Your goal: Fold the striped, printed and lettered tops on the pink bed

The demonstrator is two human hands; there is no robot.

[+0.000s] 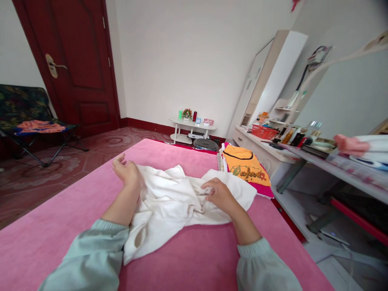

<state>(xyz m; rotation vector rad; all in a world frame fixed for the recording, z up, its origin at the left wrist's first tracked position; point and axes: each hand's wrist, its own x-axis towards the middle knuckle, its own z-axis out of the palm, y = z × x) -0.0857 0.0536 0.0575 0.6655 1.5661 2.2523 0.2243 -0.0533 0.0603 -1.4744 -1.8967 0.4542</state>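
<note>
A crumpled white garment (169, 202) lies spread on the pink bedspread (188, 258), with a sleeve-like opening at its near left corner. My left hand (127, 171) is at the garment's far left edge, fingers apart and slightly curled; part of the cloth lies against its wrist side. Over the right half of the garment is my right hand (220, 196), its thumb and forefinger curled round a bit of the white cloth. Right of the garment, a stack of folded clothes has an orange printed shirt (245, 165) on top.
A small white table (194, 124) with little items stands beyond the bed. On the right are a dresser (242, 135) with a red basket (263, 131) and a desk (342, 173) with bottles. A folding chair (33, 125) holding orange cloth stands at left near the door (72, 60).
</note>
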